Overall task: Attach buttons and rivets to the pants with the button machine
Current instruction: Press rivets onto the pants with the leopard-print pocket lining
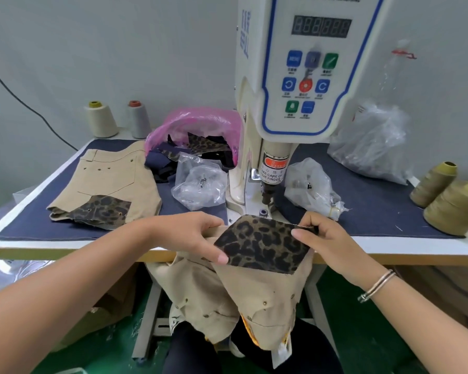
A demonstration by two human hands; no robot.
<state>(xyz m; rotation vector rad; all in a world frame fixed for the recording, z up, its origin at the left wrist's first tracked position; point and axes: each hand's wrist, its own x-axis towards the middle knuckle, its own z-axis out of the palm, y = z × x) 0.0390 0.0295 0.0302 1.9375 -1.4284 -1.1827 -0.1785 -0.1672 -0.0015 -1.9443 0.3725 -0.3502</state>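
Both hands pinch the pants [254, 287] at the table's [389, 245] near edge, below the button machine [297, 76]: left hand [200, 236] and right hand [324, 238] flank the leopard patch [262, 244].

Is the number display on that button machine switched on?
It looks off: the display on the button machine shows only dim, unlit digit segments, no glowing numbers.

We're facing a plain pale grey wall [119, 49], a white wood-edged surface [389, 248] under a dark blue denim mat [376, 201], green floor [106, 357] below.
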